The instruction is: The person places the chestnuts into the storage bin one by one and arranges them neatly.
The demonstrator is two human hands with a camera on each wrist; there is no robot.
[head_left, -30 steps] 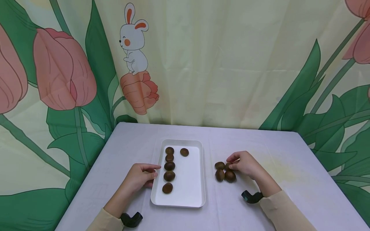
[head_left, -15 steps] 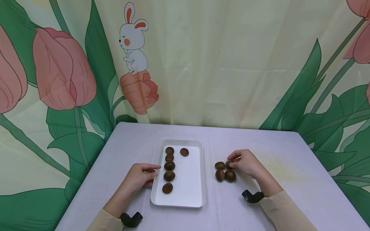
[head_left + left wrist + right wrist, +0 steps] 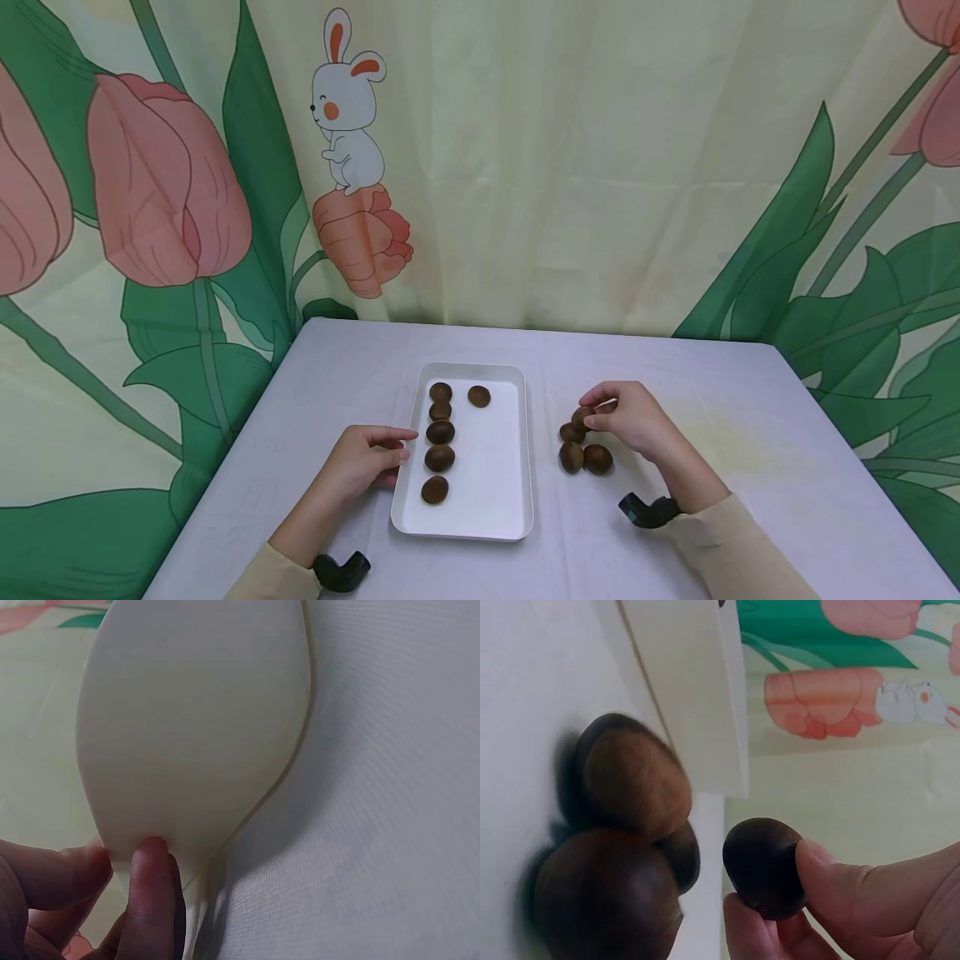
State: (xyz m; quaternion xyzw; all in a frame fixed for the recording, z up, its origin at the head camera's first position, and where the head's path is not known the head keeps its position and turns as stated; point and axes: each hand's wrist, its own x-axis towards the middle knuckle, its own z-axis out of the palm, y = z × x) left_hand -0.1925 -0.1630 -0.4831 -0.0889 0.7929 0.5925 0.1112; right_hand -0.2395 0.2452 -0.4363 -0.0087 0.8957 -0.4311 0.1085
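My right hand point(image 3: 628, 418) pinches a chestnut point(image 3: 765, 866) between thumb and fingers, raised off the cloth in the right wrist view. In the head view it overlaps the back of another chestnut point(image 3: 572, 433). Two more, a left one point(image 3: 571, 457) and a right one point(image 3: 597, 459), lie just in front. My left hand point(image 3: 369, 454) holds the left rim of a white tray point(image 3: 491, 500), its thumb against the outer wall point(image 3: 195, 735). Inside the tray, several chestnuts point(image 3: 439, 457) form a column on the left side; a single chestnut point(image 3: 479, 397) sits at the back right.
A white cloth covers the table point(image 3: 720, 400). Behind its back edge hangs a curtain point(image 3: 570, 167) printed with tulips and a rabbit. Each wrist carries a black camera, one on the left point(image 3: 342, 572) and one on the right point(image 3: 648, 511).
My right hand has lifted the back right chestnut from the loose group and moved it slightly left and back. The left hand and the tray have stayed in place.
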